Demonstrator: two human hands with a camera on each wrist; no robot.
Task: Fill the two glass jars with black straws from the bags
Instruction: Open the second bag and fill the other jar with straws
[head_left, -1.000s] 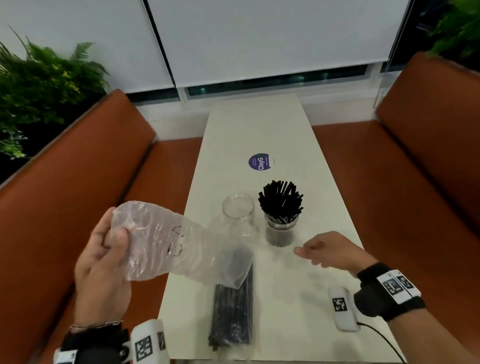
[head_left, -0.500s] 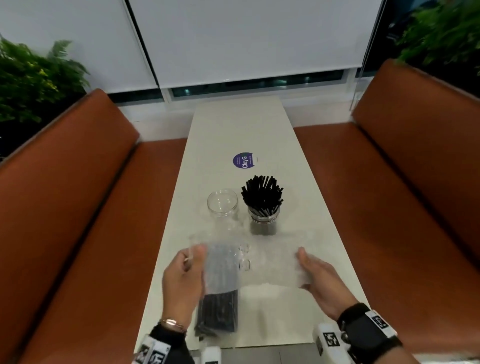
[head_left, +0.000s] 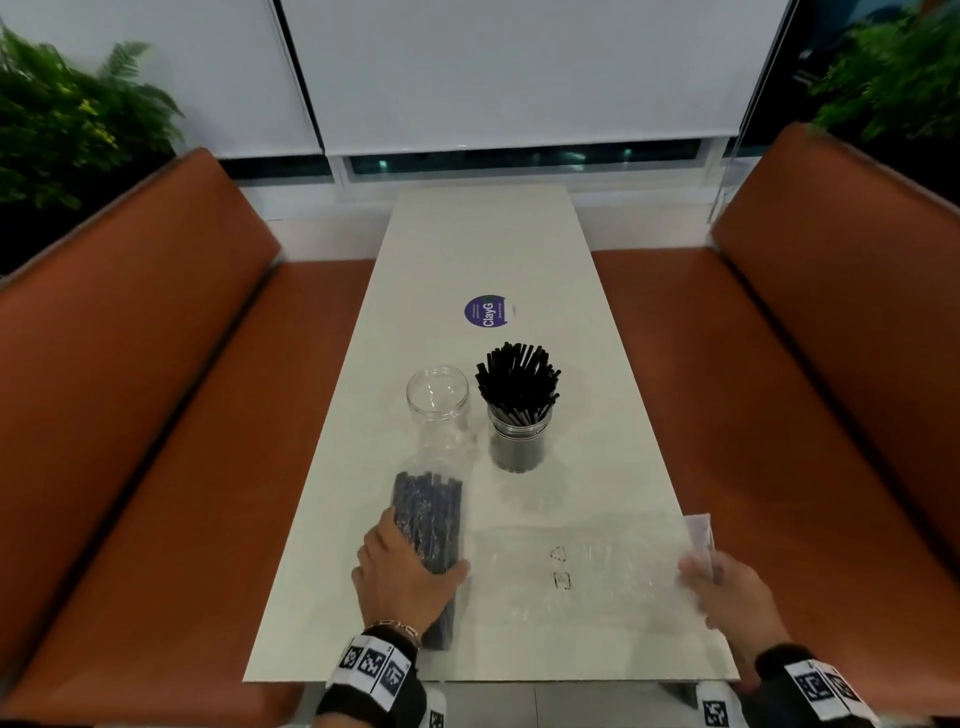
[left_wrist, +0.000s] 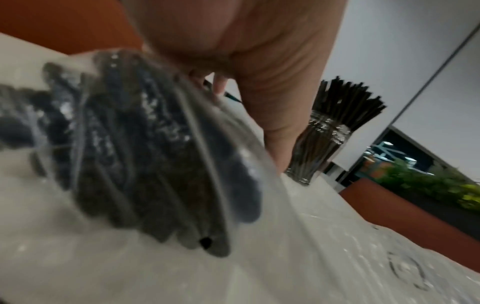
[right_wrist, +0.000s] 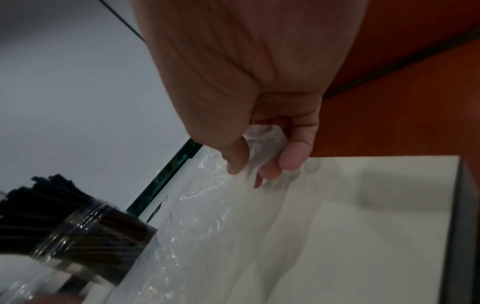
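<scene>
Two glass jars stand mid-table: an empty jar (head_left: 438, 399) on the left and a jar full of black straws (head_left: 518, 410) (left_wrist: 323, 133) (right_wrist: 75, 218) on the right. In front of the empty jar lies a clear bag of black straws (head_left: 429, 525) (left_wrist: 135, 156). My left hand (head_left: 402, 574) wraps round its near half, thumb on the right side. An empty clear bag (head_left: 576, 566) (right_wrist: 207, 205) lies flat at the near right. My right hand (head_left: 719, 587) pinches its right end (right_wrist: 262, 148) by the table's right edge.
The white table (head_left: 483, 249) runs away from me between two orange benches (head_left: 130, 405) (head_left: 831, 364). A round purple sticker (head_left: 485, 310) sits beyond the jars. Plants stand behind both benches, and a window blind hangs at the far end.
The empty bag went from my left hand over to my right, which drew it to the near right. My left hand dropped onto the full bag and took hold of it.
</scene>
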